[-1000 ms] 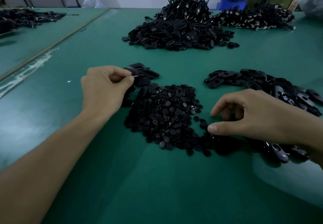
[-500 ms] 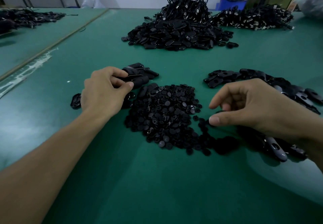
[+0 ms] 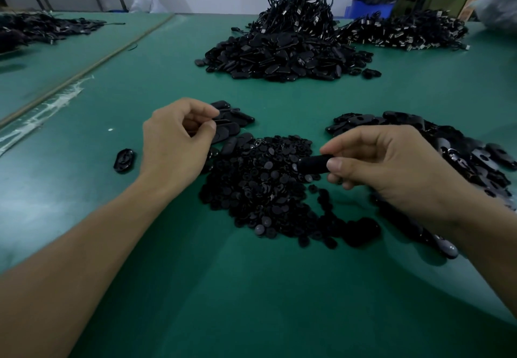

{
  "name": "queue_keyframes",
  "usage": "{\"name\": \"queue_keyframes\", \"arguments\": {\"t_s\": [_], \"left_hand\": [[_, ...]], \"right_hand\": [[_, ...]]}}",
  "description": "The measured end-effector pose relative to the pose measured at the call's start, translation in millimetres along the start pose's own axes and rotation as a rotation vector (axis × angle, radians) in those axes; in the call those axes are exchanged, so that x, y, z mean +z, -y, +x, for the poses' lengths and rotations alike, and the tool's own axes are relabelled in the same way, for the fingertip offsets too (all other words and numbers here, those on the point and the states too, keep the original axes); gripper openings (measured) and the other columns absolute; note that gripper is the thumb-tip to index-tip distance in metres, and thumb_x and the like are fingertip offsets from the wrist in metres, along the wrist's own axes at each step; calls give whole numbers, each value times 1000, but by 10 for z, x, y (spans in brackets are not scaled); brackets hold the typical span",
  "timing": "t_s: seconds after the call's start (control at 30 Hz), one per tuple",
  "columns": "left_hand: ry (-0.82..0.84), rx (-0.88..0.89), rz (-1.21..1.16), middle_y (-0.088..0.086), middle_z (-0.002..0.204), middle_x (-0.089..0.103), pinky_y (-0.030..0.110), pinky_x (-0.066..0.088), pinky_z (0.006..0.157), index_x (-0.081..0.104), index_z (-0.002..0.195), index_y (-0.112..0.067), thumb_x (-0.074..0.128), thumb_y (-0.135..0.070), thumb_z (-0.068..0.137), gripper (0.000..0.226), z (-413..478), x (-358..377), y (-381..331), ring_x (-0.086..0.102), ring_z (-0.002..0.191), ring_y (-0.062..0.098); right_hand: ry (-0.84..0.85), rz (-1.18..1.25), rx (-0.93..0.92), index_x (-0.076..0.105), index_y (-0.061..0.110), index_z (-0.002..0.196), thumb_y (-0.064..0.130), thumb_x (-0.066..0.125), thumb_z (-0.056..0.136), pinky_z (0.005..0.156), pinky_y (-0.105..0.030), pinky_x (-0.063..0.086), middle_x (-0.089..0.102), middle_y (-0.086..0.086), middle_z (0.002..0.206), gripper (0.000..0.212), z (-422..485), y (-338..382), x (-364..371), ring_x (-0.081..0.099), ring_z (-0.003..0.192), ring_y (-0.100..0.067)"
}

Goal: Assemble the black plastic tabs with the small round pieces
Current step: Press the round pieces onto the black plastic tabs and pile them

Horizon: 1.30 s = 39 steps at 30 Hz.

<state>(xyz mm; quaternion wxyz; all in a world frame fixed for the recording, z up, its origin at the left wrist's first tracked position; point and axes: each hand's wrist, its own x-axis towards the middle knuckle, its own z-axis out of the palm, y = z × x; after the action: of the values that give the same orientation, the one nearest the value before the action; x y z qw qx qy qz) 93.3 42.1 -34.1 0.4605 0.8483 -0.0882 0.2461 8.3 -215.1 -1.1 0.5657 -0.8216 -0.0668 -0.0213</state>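
Black plastic tab (image 3: 313, 164) is held clear of the surface (image 3: 251, 301) in the right hand (image 3: 391, 170), pinched at one end between thumb and forefinger, directly above the heap of small round pieces (image 3: 260, 187). Left hand (image 3: 173, 145) sits at the far left edge of that heap, just beside a short stack of tabs (image 3: 232, 121). Its fingers (image 3: 205, 129) are curled close together; whether they hold a round piece cannot be determined, the gap being in shadow. Supply of loose tabs (image 3: 461, 150) lies beyond the right hand; a single tab (image 3: 125, 159) lies apart, left of the left hand. Assessment: the step in hand is mating one round piece to the held tab. Recommended: confine the pinch to the tab's end so the seat is left uncovered; take one piece only, correct face toward the tab; join the hands over the heap so a dropped piece falls among its own; press square until seated. Risk: black on black in dim light, so a doubled or reversed piece is easily missed.
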Motion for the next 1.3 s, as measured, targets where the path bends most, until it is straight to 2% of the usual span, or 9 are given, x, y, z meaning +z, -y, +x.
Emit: {"name": "queue_keyframes", "arguments": {"t_s": [0.17, 0.3, 0.4, 0.6, 0.83, 1.03, 1.13, 1.23, 1.3], "left_hand": [[30, 26, -13, -19, 79, 66, 5, 44, 64, 65, 82, -38, 69, -6, 89, 33, -63, 23, -116, 58, 67, -10], [84, 130, -132, -19, 75, 70, 8, 46, 65, 71, 85, -34, 73, -14, 87, 20, -212, 95, -335, 64, 69, -3], [201, 157, -240, -15, 79, 74, 18, 53, 68, 74, 91, -30, 73, -25, 86, 7, -336, 165, -473, 69, 73, 4], [397, 93, -359, -7, 80, 76, 42, 62, 74, 74, 94, -27, 72, -26, 82, 13, -420, 187, -549, 74, 75, 14], [422, -2, -509, 0, 83, 77, 27, 59, 69, 74, 96, -22, 72, -15, 81, 17, -409, 202, -523, 75, 76, 19], [328, 8, -467, 2, 80, 77, 29, 62, 69, 74, 91, -21, 73, 1, 86, 23, -350, 178, -489, 75, 73, 20], [172, -38, -406, -2, 78, 77, 25, 60, 68, 73, 89, -23, 72, 0, 87, 23, -219, 123, -370, 74, 69, 15], [20, -63, -281, -9, 76, 76, 18, 56, 62, 73, 88, -29, 72, -6, 88, 23, -69, 17, -182, 73, 66, 7], [-43, -60, -185, -12, 76, 74, 21, 58, 66, 71, 87, -34, 72, -9, 89, 25, 16, -41, -56, 72, 67, 5]], "right_hand": [[-47, 29, 19, 73, 14, 93, 1, 70, 87, 62, -15, 54, 76, -6, 76, 14, 13, -31, 26, 73, 69, -11], [-51, 80, 14, 73, 13, 95, 2, 70, 88, 63, -15, 54, 76, -7, 76, 14, 14, -50, 48, 72, 68, -11], [-43, 148, 5, 74, 14, 92, 1, 71, 86, 63, -16, 54, 76, -10, 76, 14, 21, -63, 83, 72, 67, -12], [-24, 296, -16, 78, 18, 82, 14, 74, 73, 63, -18, 55, 74, -13, 75, 11, 26, -57, 126, 71, 68, -16], [-35, 308, -27, 77, 16, 83, 6, 72, 79, 63, -19, 55, 74, -14, 76, 12, 12, -51, 141, 71, 69, -17], [-114, 95, -58, 73, 16, 94, 0, 68, 89, 64, -18, 56, 77, -3, 82, 18, -15, -38, 170, 74, 74, -13], [-167, -198, -75, 73, 30, 91, 14, 72, 88, 69, -17, 55, 74, 14, 83, 17, -19, -54, 139, 71, 76, -4], [-68, -395, -43, 72, 35, 89, 29, 71, 87, 70, -12, 50, 70, 26, 83, 6, -24, -66, 57, 66, 78, 5], [26, -477, -5, 72, 36, 87, 39, 69, 83, 68, -11, 47, 69, 27, 83, 5, -19, -67, -28, 65, 78, 7]]}}
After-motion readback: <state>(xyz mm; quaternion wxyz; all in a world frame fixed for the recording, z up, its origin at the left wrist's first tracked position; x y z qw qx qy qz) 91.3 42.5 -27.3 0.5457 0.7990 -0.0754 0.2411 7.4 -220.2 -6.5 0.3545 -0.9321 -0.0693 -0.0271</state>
